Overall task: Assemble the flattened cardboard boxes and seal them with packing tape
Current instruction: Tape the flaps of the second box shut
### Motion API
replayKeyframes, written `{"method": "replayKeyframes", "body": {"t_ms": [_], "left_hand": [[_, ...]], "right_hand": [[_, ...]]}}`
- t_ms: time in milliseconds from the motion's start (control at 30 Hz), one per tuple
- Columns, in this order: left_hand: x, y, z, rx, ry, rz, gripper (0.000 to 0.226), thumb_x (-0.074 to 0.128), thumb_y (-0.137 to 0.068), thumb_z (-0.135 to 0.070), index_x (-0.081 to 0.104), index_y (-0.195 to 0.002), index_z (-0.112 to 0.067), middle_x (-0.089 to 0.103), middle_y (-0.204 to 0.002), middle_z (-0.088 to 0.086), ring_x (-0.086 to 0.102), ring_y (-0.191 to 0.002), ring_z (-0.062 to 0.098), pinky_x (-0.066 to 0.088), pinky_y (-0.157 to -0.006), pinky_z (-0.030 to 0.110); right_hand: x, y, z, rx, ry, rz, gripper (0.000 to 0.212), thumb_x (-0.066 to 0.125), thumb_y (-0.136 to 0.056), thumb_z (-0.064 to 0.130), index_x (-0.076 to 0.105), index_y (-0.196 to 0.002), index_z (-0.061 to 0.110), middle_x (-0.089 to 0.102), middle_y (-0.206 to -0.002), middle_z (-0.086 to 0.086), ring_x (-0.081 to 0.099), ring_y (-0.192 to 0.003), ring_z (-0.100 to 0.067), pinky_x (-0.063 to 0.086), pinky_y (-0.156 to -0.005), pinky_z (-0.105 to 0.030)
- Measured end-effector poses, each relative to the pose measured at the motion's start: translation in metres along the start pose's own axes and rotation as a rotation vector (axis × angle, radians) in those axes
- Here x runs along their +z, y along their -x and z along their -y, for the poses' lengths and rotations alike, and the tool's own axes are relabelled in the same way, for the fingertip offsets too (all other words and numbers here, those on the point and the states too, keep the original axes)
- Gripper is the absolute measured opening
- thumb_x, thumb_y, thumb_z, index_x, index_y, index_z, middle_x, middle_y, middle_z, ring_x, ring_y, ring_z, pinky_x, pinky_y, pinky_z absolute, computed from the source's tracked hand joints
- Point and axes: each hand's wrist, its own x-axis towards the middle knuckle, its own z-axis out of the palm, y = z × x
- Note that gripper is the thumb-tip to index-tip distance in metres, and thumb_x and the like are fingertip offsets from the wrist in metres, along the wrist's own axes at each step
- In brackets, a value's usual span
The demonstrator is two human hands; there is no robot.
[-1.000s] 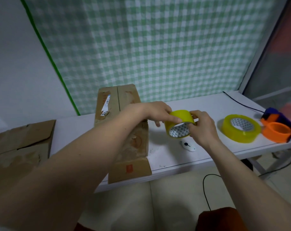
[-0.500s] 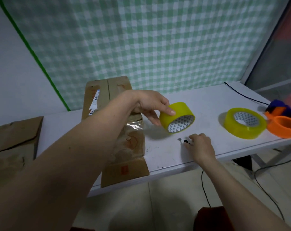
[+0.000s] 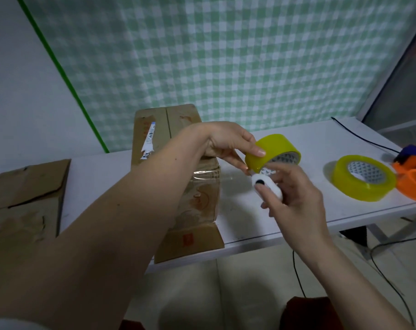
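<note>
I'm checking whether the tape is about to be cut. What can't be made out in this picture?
Head view:
- Any blade on the small white cutter: too small, and the right hand covers its rear.
- Tape roll free end: hidden by left hand.
- Orange dispenser: cut off by right edge.
</note>
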Motion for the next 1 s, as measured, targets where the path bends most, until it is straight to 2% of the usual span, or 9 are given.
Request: {"method": "replayKeyframes", "body": {"t_ms": [100,200,367,433,667,767,833,900,1000], "left_hand": [[0.001,0.001,0.000,0.007,-0.065,-0.042,0.010,0.066,-0.089,-0.009,0.061,-0.080,-0.010,0.067,-0.066,-0.001,0.064,-0.057,0.010,0.052,-0.053,0.017],[-0.003,0.004,0.000,0.006,-0.090,-0.070,0.013,0.068,-0.088,-0.011,0.061,-0.077,-0.012,0.066,-0.062,-0.006,0.062,-0.058,0.010,0.053,-0.055,0.019],[-0.004,0.005,0.003,0.002,-0.047,-0.092,0.013,0.074,-0.082,-0.013,0.063,-0.082,-0.007,0.071,-0.080,0.002,0.070,-0.076,0.021,0.059,-0.069,0.023],[-0.004,0.004,0.004,0.001,-0.005,-0.108,0.014,0.075,-0.081,-0.012,0.061,-0.078,-0.008,0.071,-0.082,0.005,0.071,-0.078,0.024,0.059,-0.070,0.024],[0.000,0.000,0.006,0.053,0.114,-0.262,0.027,0.075,-0.080,-0.007,0.050,-0.072,-0.011,0.066,-0.090,0.010,0.071,-0.070,0.018,0.059,-0.062,0.022],[0.005,-0.001,0.006,0.068,0.108,-0.365,0.030,0.079,-0.077,-0.008,0.051,-0.067,-0.012,0.064,-0.103,0.017,0.070,-0.080,0.024,0.060,-0.067,0.026],[0.012,0.000,0.002,0.083,0.120,-0.453,0.032,0.080,-0.075,-0.006,0.050,-0.066,-0.011,0.063,-0.108,0.019,0.069,-0.090,0.029,0.060,-0.069,0.029],[0.026,0.002,-0.007,0.130,0.185,-0.474,0.033,0.079,-0.075,-0.004,0.048,-0.065,-0.010,0.064,-0.100,0.017,0.069,-0.090,0.028,0.060,-0.071,0.031],[0.064,-0.003,-0.006,0.220,0.321,-0.419,0.034,0.078,-0.074,0.001,0.047,-0.064,-0.010,0.062,-0.082,0.011,0.067,-0.074,0.020,0.060,-0.070,0.027]], "right_hand": [[0.020,-0.013,0.015,-0.161,0.189,-0.083,0.033,0.073,-0.082,0.015,0.051,-0.088,0.040,0.061,-0.077,0.017,0.063,-0.071,-0.011,0.050,-0.061,-0.028],[0.034,-0.020,0.015,-0.242,0.400,-0.061,0.016,0.071,-0.081,0.009,0.060,-0.090,0.017,0.061,-0.083,0.006,0.056,-0.073,-0.013,0.038,-0.061,-0.022],[0.023,-0.013,0.005,-0.051,0.717,0.279,0.007,0.067,-0.083,0.016,0.062,-0.088,0.016,0.064,-0.086,-0.006,0.059,-0.083,-0.030,0.041,-0.064,-0.033],[0.014,-0.008,0.001,0.044,0.689,0.315,0.006,0.067,-0.084,0.019,0.064,-0.089,0.017,0.066,-0.087,-0.005,0.060,-0.085,-0.027,0.043,-0.066,-0.032],[-0.004,-0.006,-0.012,0.168,0.469,0.138,0.009,0.069,-0.085,0.019,0.062,-0.090,0.017,0.063,-0.080,0.003,0.058,-0.074,-0.015,0.039,-0.065,-0.024],[-0.011,-0.009,-0.034,0.282,0.398,0.139,0.010,0.061,-0.089,0.012,0.062,-0.096,0.018,0.064,-0.090,0.003,0.064,-0.081,-0.021,0.049,-0.071,-0.030],[-0.019,-0.011,-0.052,0.385,0.372,0.127,0.019,0.051,-0.091,0.005,0.062,-0.103,0.015,0.064,-0.099,-0.004,0.065,-0.078,-0.023,0.052,-0.066,-0.028],[-0.027,-0.012,-0.069,0.486,0.316,0.072,0.023,0.047,-0.093,0.001,0.061,-0.107,0.010,0.063,-0.101,-0.010,0.065,-0.068,-0.025,0.051,-0.055,-0.023],[-0.037,-0.015,-0.090,0.572,0.255,-0.048,0.022,0.046,-0.092,-0.001,0.061,-0.103,0.011,0.062,-0.104,-0.014,0.066,-0.061,-0.025,0.052,-0.058,-0.028]]}}
